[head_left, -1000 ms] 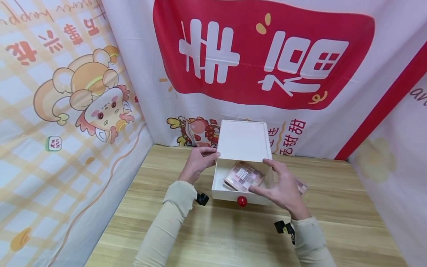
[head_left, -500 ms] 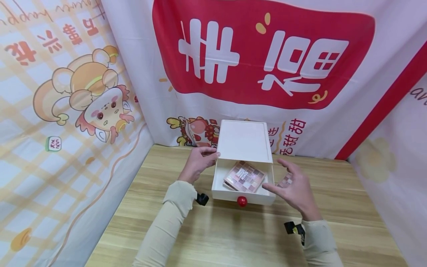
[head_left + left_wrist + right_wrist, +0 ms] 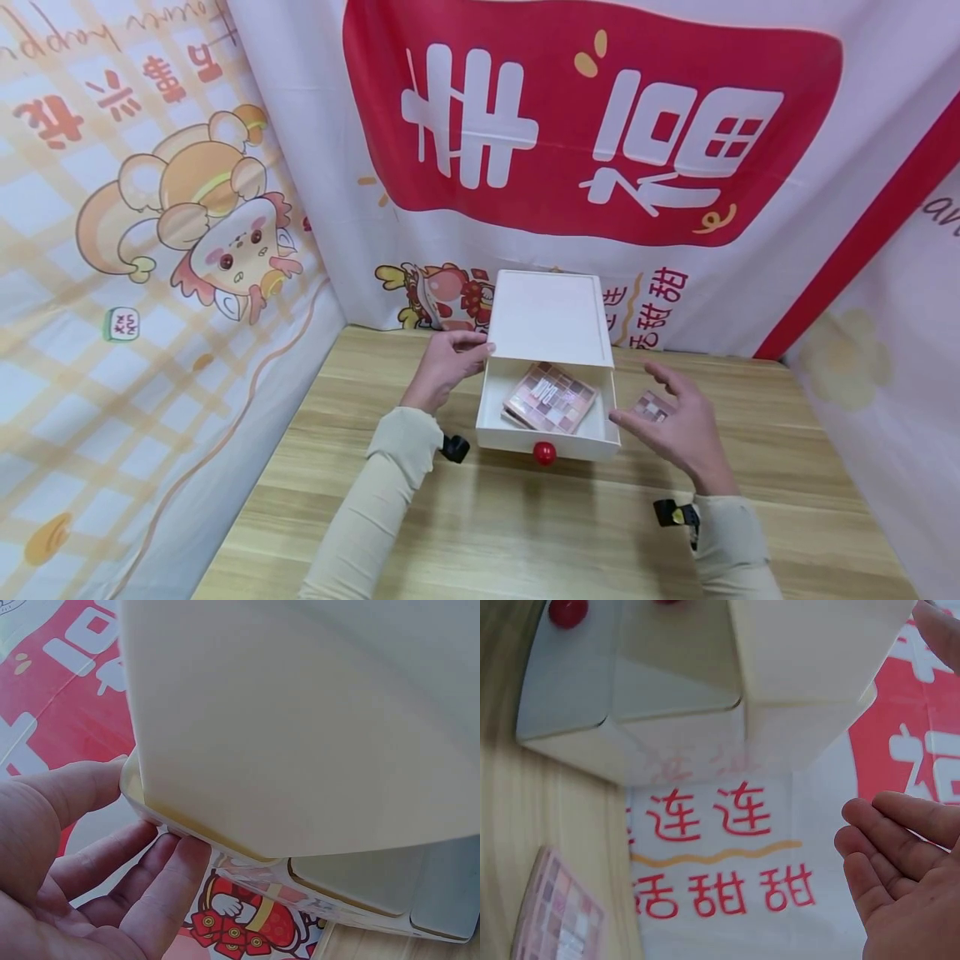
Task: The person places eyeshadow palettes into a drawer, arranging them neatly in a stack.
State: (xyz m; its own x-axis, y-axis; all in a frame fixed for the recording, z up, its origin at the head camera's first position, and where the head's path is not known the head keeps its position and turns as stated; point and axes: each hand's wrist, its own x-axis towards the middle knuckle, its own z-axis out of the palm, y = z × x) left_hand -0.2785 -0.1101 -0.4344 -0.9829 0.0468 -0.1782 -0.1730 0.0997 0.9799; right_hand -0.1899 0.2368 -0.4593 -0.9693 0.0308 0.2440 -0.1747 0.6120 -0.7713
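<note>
A white drawer cabinet (image 3: 551, 317) stands against the back cloth, its top drawer (image 3: 498, 439) pulled out toward me by a red knob's side. Inside lies a checkered eyeshadow palette (image 3: 551, 398), tilted on something flat beneath it. My left hand (image 3: 444, 371) holds the cabinet's front left edge; in the left wrist view, the thumb and bent fingers of this hand (image 3: 97, 877) meet at that edge. Just right of the drawer, my right hand (image 3: 686, 425) is empty with fingers spread, its thumb tip close to the drawer's front right corner. Behind it, another palette (image 3: 651, 406) lies partly hidden.
Lower drawer fronts (image 3: 682, 675) with red knobs show as closed in the right wrist view. The wooden table (image 3: 525, 533) extends in front and to both sides. Printed cloth (image 3: 450, 233) hangs behind the cabinet and along the left and right.
My right hand has let go of the drawer and moved right, away from it, uncovering its right side. The left hand, cabinet and palette inside stay where they were.
</note>
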